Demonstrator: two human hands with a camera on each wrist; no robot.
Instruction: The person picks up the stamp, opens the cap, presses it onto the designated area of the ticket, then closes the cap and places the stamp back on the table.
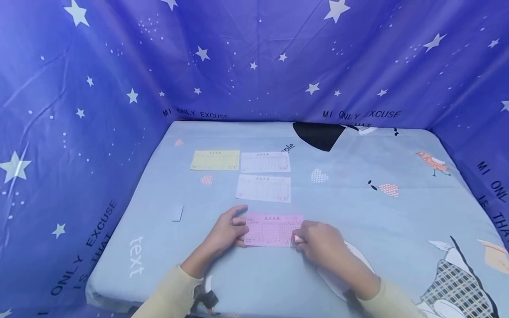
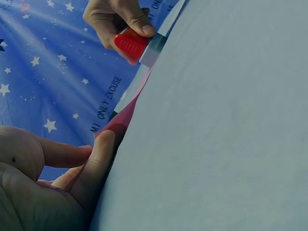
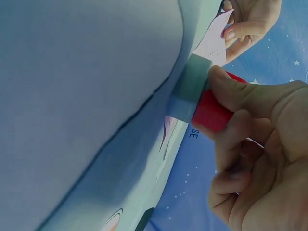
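Note:
A pink printed slip (image 1: 272,227) lies on the bedspread near the front. My left hand (image 1: 228,229) pinches its left edge between thumb and fingers, and that edge lifts a little in the left wrist view. At the slip's lower right corner, my right hand (image 1: 320,243) grips a small stamp with a red top (image 3: 211,110) and a pale, see-through base (image 3: 190,89). The base stands on the slip, so the spot beneath it is hidden. Beyond the pink slip are two white slips (image 1: 264,188) and a yellow slip (image 1: 215,160), with red marks at their lower right corners.
A small flat white piece (image 1: 177,213) lies left of the slips. The light blue patterned bedspread (image 1: 159,247) covers a raised flat surface. Blue star-printed curtains (image 1: 254,88) hang along the back and both sides.

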